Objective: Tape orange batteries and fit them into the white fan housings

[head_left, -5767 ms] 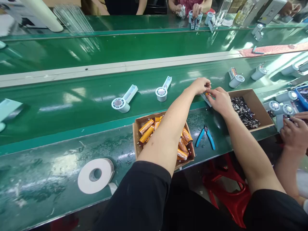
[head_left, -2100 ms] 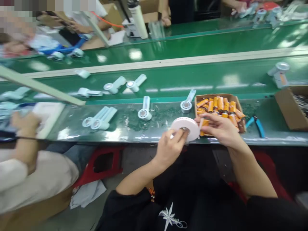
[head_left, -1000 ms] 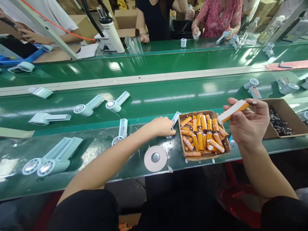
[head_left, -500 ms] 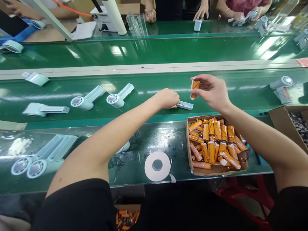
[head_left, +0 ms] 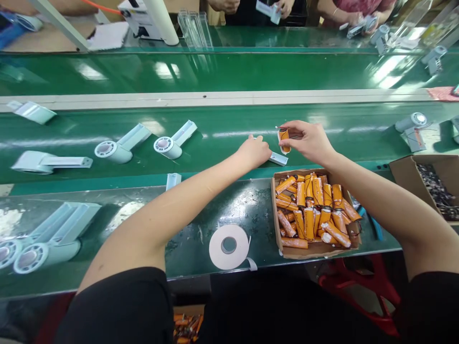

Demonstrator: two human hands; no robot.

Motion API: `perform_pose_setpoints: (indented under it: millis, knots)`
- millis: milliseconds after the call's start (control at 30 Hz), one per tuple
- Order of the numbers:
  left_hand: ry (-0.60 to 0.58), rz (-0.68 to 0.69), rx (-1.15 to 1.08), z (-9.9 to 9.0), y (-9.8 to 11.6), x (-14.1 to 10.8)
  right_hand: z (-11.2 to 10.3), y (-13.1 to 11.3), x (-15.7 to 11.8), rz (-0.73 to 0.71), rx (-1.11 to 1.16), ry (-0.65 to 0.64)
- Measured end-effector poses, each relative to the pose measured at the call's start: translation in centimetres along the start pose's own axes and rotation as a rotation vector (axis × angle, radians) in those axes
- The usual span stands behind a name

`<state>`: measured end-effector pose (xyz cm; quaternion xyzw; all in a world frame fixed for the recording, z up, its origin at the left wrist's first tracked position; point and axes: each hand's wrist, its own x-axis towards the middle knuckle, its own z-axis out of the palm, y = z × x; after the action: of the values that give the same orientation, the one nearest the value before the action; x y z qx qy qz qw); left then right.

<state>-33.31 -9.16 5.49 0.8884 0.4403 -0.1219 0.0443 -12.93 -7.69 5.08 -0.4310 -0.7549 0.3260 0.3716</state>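
Note:
Between the thumb and fingers of my right hand (head_left: pixel 310 142) is an orange battery (head_left: pixel 284 138) with a white strip along its side. To its left my left hand (head_left: pixel 254 152) is closed around a pale blue fan housing; only the housing's open handle (head_left: pixel 278 158) sticks out toward the battery, and the rest is hidden under my fingers. The two hands are close together above the green belt (head_left: pixel 222 129). Below my right forearm a cardboard box (head_left: pixel 315 256) holds many orange batteries. A roll of white tape (head_left: pixel 215 246) lies on the worktop left of the box.
Several pale blue fan housings (head_left: pixel 168 147) lie on the belt to the left, and two more (head_left: pixel 46 255) on the worktop. A box of small dark parts (head_left: pixel 403 172) stands at right. Across the line, co-workers' hands (head_left: pixel 285 7) handle parts. A red stool (head_left: pixel 362 291) is below.
My right hand has brought the battery slightly lower and closer to the housing handle. The view has shifted a little. A co-worker opposite now holds up a pale part.

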Motion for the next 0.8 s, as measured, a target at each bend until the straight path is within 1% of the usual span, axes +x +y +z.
perform_pose_setpoints:
  millis: [100, 200, 267, 367, 467, 667, 733, 800]
  knots:
    - [-0.029, -0.002, -0.104, -0.3, -1.4, 0.6, -0.1, 0.4, 0.0, -0.008, -0.030, -0.002]
    - [-0.021, 0.004, -0.233, -0.3, -2.8, 1.4, 0.0, 0.7, -0.2, -0.007, -0.084, -0.022]
    - [0.027, 0.015, -0.297, -0.1, -3.4, 1.8, 0.0, 0.7, -0.4, -0.003, -0.107, -0.032]
    - [0.116, 0.004, -0.351, 0.4, -3.6, 2.1, 0.3, 0.5, -0.6, -0.007, -0.187, -0.062]
    - [0.161, -0.007, -0.389, 0.8, -3.3, 2.3, 0.6, 0.1, -0.7, -0.035, -0.377, -0.145]
    - [0.209, -0.068, -0.514, 1.1, -2.8, 2.9, 0.4, -1.2, -0.6, -0.037, -0.856, -0.346]
    - [0.220, -0.067, -0.536, 1.2, -2.7, 3.2, 0.5, -1.8, -0.7, -0.028, -0.965, -0.438]
    - [0.233, -0.066, -0.556, 1.4, -2.6, 3.4, 0.8, -2.2, -0.9, 0.005, -1.016, -0.515]
